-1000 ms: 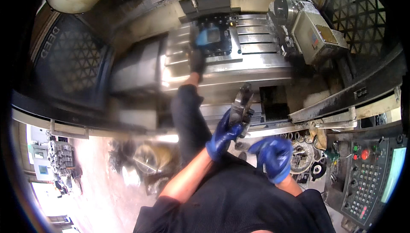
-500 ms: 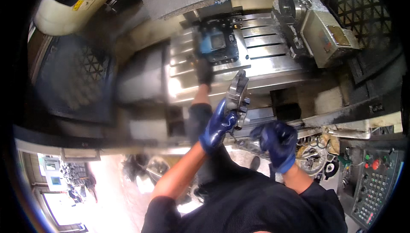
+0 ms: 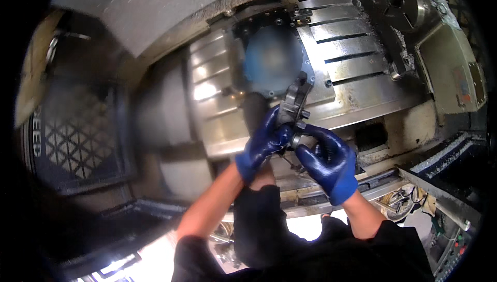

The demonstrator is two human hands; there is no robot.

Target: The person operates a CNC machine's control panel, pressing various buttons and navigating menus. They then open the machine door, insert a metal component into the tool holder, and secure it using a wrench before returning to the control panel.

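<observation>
Both gloved hands have come together since half a second ago: left hand [image 3: 264, 145] and right hand [image 3: 326, 160] fingers now pinch the grey metal part [image 3: 293, 107], elongated, knobbed, above the slotted machine table [image 3: 362, 70]

The slotted machine table [image 3: 357, 59] spreads behind and to the right of the grip. A dark fixture plate [image 3: 269, 59] sits on it just above the grip. A rotary chuck unit [image 3: 414, 18], dusted with chips, stands at the upper right.
</observation>
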